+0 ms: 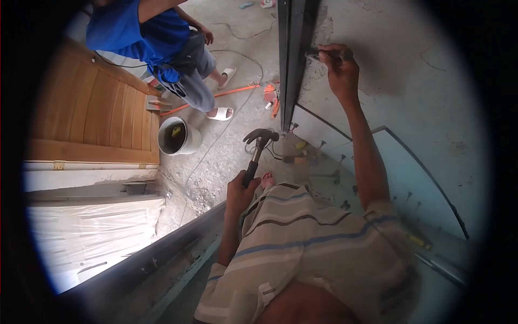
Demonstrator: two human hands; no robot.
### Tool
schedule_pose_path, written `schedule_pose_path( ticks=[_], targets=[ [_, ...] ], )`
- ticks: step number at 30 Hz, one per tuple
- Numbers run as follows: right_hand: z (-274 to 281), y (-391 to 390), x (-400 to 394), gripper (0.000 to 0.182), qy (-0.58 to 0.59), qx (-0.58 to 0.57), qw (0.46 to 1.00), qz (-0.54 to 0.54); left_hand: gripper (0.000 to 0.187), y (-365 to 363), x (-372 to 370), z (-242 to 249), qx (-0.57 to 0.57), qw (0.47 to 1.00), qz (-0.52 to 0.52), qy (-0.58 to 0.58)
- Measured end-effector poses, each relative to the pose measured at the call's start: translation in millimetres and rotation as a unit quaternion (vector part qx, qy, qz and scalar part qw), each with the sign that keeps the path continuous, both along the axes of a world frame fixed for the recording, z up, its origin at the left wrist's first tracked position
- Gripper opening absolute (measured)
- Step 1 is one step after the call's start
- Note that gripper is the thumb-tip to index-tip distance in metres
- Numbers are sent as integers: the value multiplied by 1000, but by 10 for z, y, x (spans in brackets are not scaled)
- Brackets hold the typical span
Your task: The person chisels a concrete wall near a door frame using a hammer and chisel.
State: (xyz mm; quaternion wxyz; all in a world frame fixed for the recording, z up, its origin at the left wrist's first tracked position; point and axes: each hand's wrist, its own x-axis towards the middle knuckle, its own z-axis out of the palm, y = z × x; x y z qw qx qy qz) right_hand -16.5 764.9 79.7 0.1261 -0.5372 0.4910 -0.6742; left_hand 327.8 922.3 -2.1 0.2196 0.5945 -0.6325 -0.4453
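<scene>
My left hand (239, 197) is wrapped around the black grip of a claw hammer (259, 147), whose head points up and away from me. My right hand (342, 73) reaches out to the concrete wall (399, 59), its fingers closed on a short, dark-handled chisel (345, 54). The chisel's metal tip lies at the edge of the dark metal frame (294, 59), where the wall surface is rough and chipped. Part of the chisel is hidden by my fingers.
Another person (178, 54) in a blue top stands at the upper left, near a white bucket (193, 137) and a wooden door (97, 108). A cable (208, 154) and orange strip (237, 90) cross the floor. Glass panels (410, 167) lean at right; several screw-like pieces lie below.
</scene>
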Motion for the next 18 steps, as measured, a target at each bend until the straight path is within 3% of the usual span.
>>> schedule_pose_path(
  ticks=[6, 8, 11, 13, 14, 15, 16, 17, 18],
  targets=[
    [-29, -33, -18, 12, 32, 4, 999, -10, 29, -16, -172, 195, 2, 1000, 0, 4],
    [-146, -31, -61, 12, 102, -27, 994, -24, 28, -54, -289, 347, -5, 1000, -4, 12],
    [-87, 114, 61, 13, 86, -22, 996, -23, 23, -107, -460, 624, -111, 989, -60, 74],
    [-183, 134, -21, 16, 128, -27, 991, -39, 16, -157, -628, 790, -184, 968, -108, 135],
    [-339, 129, -170, 16, 278, -53, 954, -96, 14, -167, -678, 861, -214, 957, -121, 154],
    [-848, -26, -538, 18, 369, 146, 900, -183, 21, -188, -719, 765, -104, 976, -154, 115],
    [-910, -107, -584, 20, 201, -14, 974, -103, 38, -151, -717, 843, -209, 959, -166, 101],
    [-525, 10, -335, 23, 75, -27, 996, -30, 37, -106, -728, 843, -188, 966, -151, 87],
    [-423, 80, -270, 23, 34, -11, 999, -14, 37, -88, -689, 900, -117, 978, -149, 86]
  ],
)
